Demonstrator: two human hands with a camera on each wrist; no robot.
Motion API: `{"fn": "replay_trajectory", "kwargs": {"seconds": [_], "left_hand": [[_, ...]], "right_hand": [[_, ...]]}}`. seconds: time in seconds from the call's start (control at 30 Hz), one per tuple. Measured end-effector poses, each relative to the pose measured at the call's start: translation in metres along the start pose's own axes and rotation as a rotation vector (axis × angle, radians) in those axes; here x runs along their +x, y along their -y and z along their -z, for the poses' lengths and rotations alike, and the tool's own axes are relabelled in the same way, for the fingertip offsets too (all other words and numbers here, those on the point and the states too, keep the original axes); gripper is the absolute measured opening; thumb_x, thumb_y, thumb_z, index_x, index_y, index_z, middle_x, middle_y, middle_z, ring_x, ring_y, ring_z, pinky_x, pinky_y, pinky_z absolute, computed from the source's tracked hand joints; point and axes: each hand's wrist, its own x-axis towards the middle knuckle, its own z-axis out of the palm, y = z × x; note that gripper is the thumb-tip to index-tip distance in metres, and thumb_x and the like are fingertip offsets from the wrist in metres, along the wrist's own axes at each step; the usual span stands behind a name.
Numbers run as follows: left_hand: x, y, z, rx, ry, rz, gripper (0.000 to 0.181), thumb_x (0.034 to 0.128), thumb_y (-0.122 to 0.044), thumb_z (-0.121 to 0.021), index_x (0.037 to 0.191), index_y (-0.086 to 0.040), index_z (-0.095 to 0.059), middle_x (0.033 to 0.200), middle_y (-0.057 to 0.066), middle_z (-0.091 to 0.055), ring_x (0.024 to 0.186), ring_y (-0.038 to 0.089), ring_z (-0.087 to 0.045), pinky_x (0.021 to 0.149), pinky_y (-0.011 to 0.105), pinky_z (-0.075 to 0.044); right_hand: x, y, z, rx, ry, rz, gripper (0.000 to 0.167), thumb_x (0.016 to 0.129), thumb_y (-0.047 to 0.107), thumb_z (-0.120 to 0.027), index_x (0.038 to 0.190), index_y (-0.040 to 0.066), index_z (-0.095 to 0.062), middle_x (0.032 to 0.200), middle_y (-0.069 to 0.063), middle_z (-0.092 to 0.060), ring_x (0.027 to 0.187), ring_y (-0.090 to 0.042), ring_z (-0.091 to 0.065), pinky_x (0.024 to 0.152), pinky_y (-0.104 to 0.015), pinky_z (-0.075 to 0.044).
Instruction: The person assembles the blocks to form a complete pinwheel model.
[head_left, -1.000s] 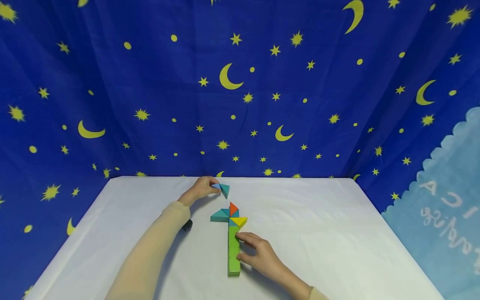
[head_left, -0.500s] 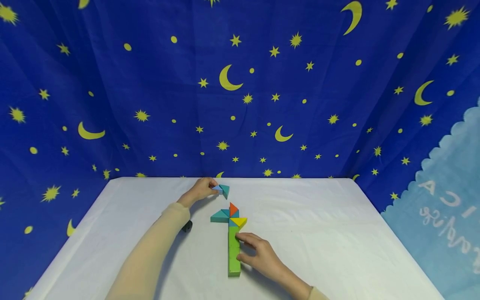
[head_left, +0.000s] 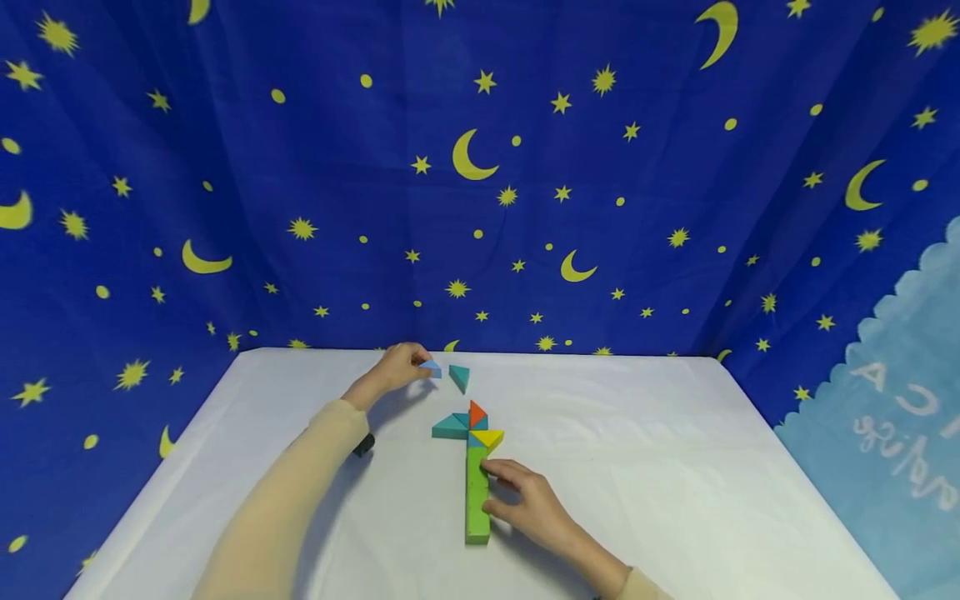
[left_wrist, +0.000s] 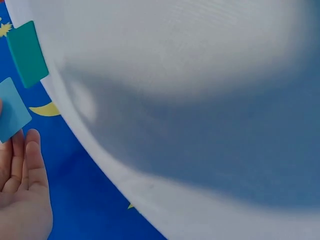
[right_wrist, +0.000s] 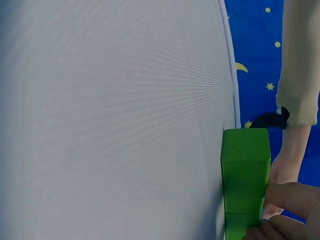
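Near the far edge of the table, my left hand [head_left: 396, 367] pinches a light blue triangular block [head_left: 433, 368]. That block [left_wrist: 14, 111] also shows in the left wrist view, in front of the fingers. A teal triangular block [head_left: 460, 377] lies just to its right, with a gap between them. My right hand [head_left: 534, 506] touches the right side of a row of green blocks [head_left: 477, 500] with thumb and fingertips. Beyond the row's far end lie a yellow triangle [head_left: 489, 438], an orange-red triangle [head_left: 477, 414] and teal triangles [head_left: 451, 427], set against one another.
A white cloth covers the table [head_left: 637, 467]. Below the left forearm a small black object [head_left: 364, 445] is partly visible, seemingly at the wrist. A blue curtain [head_left: 337, 167] with yellow stars and moons stands behind, and a light blue cloth [head_left: 885, 425] hangs at right.
My left hand has drawn the light blue block leftward, away from the teal triangle it was against. The head view has shifted slightly. My right hand stays by the green blocks.
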Motion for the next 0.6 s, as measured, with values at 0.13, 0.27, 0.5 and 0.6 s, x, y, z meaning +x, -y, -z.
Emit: {"fn": "replay_trajectory", "kwargs": {"seconds": [0.13,0.27,0.5,0.6], "left_hand": [[-0.008,-0.005,0.004,0.02,0.003,-0.015,0.017,0.0835,-0.013,-0.072,0.096,-0.003,-0.067,0.097,0.008,-0.064,0.096,0.027,-0.058,0.087,0.043,-0.047],[-0.018,-0.012,0.008,0.024,0.008,-0.034,0.018,0.0834,-0.015,-0.073,0.096,-0.004,-0.067,0.099,0.008,-0.064,0.101,0.028,-0.059,0.09,0.042,-0.047],[-0.038,-0.019,0.012,0.027,-0.017,-0.103,0.017,0.0824,-0.018,-0.074,0.093,-0.006,-0.067,0.093,0.004,-0.064,0.095,0.025,-0.06,0.087,0.038,-0.049],[-0.049,-0.02,0.012,0.028,-0.02,-0.118,0.018,0.0825,-0.02,-0.074,0.092,-0.007,-0.066,0.092,0.003,-0.064,0.093,0.023,-0.06,0.085,0.037,-0.049]], "right_hand": [[0.0,-0.002,-0.001,-0.007,-0.002,0.014,0.052,0.084,0.015,-0.072,0.13,-0.003,-0.053,0.129,-0.013,-0.055,0.114,-0.028,-0.055,0.093,-0.03,-0.047],[-0.001,-0.003,-0.001,-0.011,-0.004,0.016,0.052,0.084,0.015,-0.072,0.13,-0.003,-0.053,0.129,-0.013,-0.054,0.113,-0.028,-0.056,0.093,-0.03,-0.047],[0.001,-0.002,0.0,-0.009,-0.004,0.025,0.052,0.084,0.013,-0.072,0.13,-0.003,-0.053,0.129,-0.012,-0.055,0.113,-0.027,-0.056,0.093,-0.032,-0.047],[0.0,-0.002,-0.001,-0.009,-0.002,0.027,0.052,0.084,0.013,-0.072,0.13,-0.003,-0.053,0.129,-0.013,-0.055,0.113,-0.028,-0.056,0.093,-0.032,-0.047]]}}
